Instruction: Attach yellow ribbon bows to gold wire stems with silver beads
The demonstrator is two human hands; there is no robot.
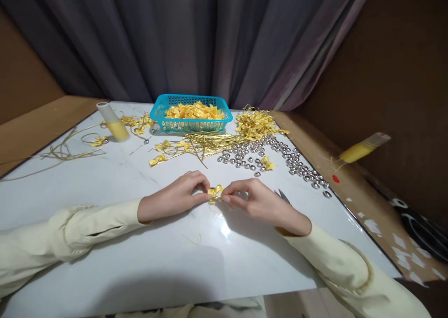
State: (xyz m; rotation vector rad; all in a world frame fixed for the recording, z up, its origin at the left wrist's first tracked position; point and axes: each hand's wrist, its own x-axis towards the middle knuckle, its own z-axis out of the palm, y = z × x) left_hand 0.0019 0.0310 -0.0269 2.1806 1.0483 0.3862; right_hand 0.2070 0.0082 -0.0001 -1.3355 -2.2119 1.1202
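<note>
Left hand (185, 190) and right hand (257, 199) pinched a yellow bow (218, 189) from opposite sides, apparently for steadiness, between the worktop's (161, 243) near and far edges; silver beads (294, 163) lay toward its right edge.

Satiny bow (218, 188), glossy tabletop (157, 248)
The plastic basket (192, 121) looks smooth, the beads (297, 165) polished metal, the curtain (196, 38) matt cloth.
</note>
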